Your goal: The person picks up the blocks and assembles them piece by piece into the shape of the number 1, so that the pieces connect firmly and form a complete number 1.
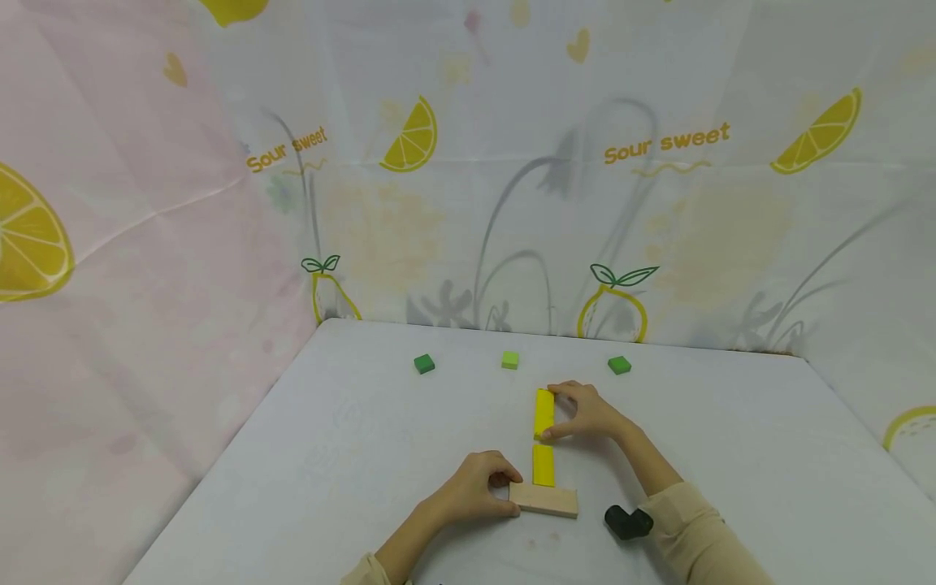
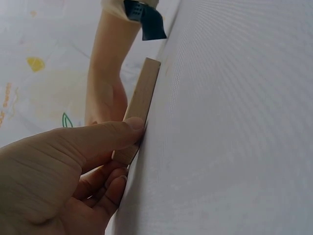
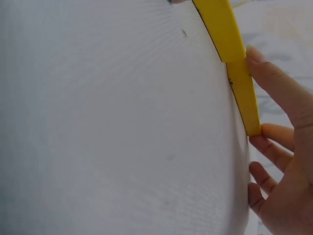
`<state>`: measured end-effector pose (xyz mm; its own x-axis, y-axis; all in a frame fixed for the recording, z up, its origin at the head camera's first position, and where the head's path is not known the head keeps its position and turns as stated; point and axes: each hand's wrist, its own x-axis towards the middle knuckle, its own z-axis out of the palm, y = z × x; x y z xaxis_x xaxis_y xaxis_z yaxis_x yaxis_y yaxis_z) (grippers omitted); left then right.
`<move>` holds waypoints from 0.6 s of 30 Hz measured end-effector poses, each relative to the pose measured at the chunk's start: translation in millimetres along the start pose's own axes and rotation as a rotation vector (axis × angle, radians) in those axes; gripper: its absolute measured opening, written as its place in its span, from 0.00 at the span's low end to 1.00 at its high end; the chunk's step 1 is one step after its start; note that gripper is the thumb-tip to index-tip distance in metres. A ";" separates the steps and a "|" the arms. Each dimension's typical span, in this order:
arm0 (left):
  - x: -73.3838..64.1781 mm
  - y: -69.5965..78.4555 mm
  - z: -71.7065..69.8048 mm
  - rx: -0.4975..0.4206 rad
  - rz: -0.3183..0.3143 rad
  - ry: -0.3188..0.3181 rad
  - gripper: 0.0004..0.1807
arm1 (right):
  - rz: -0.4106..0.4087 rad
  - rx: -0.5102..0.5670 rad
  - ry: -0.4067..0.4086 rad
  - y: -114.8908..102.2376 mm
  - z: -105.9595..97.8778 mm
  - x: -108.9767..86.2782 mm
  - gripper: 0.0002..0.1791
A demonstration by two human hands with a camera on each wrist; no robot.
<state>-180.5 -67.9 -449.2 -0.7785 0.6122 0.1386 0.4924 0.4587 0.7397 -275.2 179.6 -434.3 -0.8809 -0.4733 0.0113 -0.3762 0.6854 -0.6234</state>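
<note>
On the table (image 1: 351, 455), three blocks (image 1: 509, 360) behind two aligned bars (image 1: 543, 465), a crosswise plank (image 1: 544, 500) before the bars.

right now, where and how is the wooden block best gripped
Likely the left end of the wooden block, coming from the left, where the left hand pinches it: it lies lengthwise left to right, slim enough to pinch across, and the nearer yellow block crowds its far side mid-length.

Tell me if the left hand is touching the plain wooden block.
Touching. The left wrist view shows the left hand with its thumb laid against the wooden block.
</note>
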 end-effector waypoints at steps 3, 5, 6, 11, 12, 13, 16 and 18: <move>-0.8 0.9 -0.5 -0.005 -0.003 0.000 0.17 | 0.010 0.009 -0.002 -1.3 0.1 -1.5 0.49; -0.8 1.4 -0.8 -0.005 -0.003 0.001 0.17 | 0.011 0.003 -0.002 -1.4 0.4 -1.5 0.50; -0.7 1.6 -0.8 -0.010 -0.009 -0.001 0.17 | 0.012 -0.004 -0.003 -1.6 0.6 -1.6 0.50; -1.1 3.0 -1.3 -0.005 -0.014 -0.002 0.17 | 0.021 -0.008 0.001 -2.5 1.7 -1.6 0.49; -1.1 3.1 -1.3 -0.004 -0.014 -0.002 0.17 | 0.021 -0.006 0.003 -2.9 1.8 -1.8 0.49; -1.1 3.3 -1.5 -0.003 -0.013 -0.001 0.17 | 0.016 -0.007 0.004 -3.5 1.7 -1.9 0.49; -1.0 3.6 -1.7 -0.006 -0.013 -0.001 0.17 | 0.017 -0.009 0.008 -4.3 2.4 -1.9 0.49; -0.9 3.7 -1.9 -0.006 -0.011 -0.001 0.17 | 0.015 -0.016 0.008 -4.6 2.5 -1.9 0.49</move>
<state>-178.7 -68.0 -445.4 -0.7832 0.6081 0.1299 0.4816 0.4611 0.7453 -271.1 175.9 -433.4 -0.8888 -0.4582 0.0080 -0.3671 0.7014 -0.6110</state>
